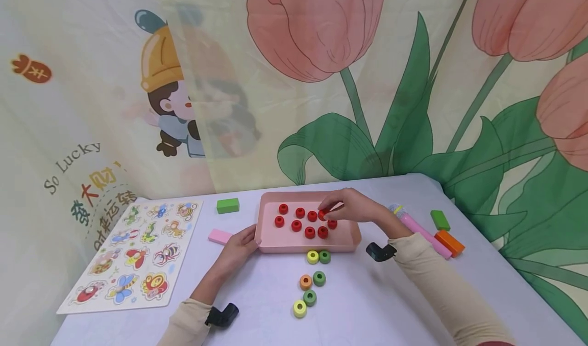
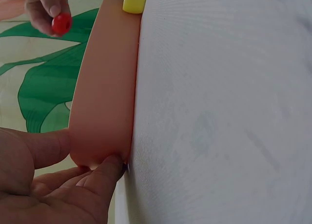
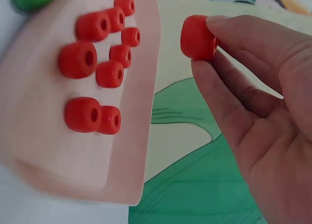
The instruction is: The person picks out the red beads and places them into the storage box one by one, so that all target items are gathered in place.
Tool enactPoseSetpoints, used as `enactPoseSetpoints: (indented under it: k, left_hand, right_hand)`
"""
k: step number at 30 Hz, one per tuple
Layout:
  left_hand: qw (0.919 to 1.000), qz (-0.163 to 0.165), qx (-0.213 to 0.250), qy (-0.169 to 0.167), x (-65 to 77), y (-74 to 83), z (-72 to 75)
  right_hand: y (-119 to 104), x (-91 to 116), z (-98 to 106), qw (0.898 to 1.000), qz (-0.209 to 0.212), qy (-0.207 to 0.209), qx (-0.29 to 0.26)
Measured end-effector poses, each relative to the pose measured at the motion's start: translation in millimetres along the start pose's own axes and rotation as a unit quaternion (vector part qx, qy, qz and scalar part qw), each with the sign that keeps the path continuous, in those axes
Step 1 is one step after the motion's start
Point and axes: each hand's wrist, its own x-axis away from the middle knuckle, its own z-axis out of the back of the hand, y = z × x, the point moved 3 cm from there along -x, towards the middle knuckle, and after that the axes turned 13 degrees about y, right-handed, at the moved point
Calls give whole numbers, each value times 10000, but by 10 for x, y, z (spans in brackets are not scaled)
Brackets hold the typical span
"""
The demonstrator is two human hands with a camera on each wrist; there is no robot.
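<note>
A shallow pink tray [image 1: 285, 249] lies on the table with several red beads [image 1: 296, 226] spread inside it. My left hand [image 1: 236, 249] holds the tray's near left corner, and the left wrist view shows the thumb on the wall and fingers under the corner. Above the tray's right half, my right hand [image 1: 353, 206] pinches one red bead [image 3: 199, 38] between thumb and fingertips. That bead is clear of the tray floor in the right wrist view. In front of the tray sit yellow beads [image 1: 300, 309], green beads [image 1: 319, 278] and an orange bead [image 1: 305, 282].
An insect puzzle board [image 1: 138, 256] lies at the left. Near the tray's left side are a green block [image 1: 228, 205] and a pink block [image 1: 219, 236]. To the right lie a toy microphone [image 1: 422, 232], another green block [image 1: 440, 220] and an orange block [image 1: 449, 243]. A printed curtain [image 1: 321, 106] hangs behind.
</note>
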Motion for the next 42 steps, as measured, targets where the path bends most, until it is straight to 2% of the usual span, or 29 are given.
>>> enactPoseSetpoints:
  k: [5, 11, 19, 22, 28, 35, 42]
  left_hand:
    - [10000, -14, 4, -46, 1, 2, 10]
    - [10000, 29, -61, -69, -7, -2, 7]
    - [9999, 163, -17, -11, -24, -16, -6]
    - [9999, 159, 15, -16, -19, -19, -8]
    - [9999, 156, 47, -7, -21, -1, 14]
    - [9999, 116, 55, -29, -32, 44, 25]
    - [9999, 91, 68, -17, -9, -13, 11]
  right_hand:
    - [89, -284, 25, 9997, -98, 199, 111]
    - [217, -520, -16, 9982, -331, 371, 321]
    - [369, -776, -196, 9953, -672, 219, 659]
    - [393, -818, -278, 9920, -864, 96, 911]
    - [420, -858, -402, 9862, -1273, -86, 1053]
    - [422, -873, -399, 9861, -1158, -14, 1189]
    - [490, -838, -437, 9867, -1116, -128, 1175]
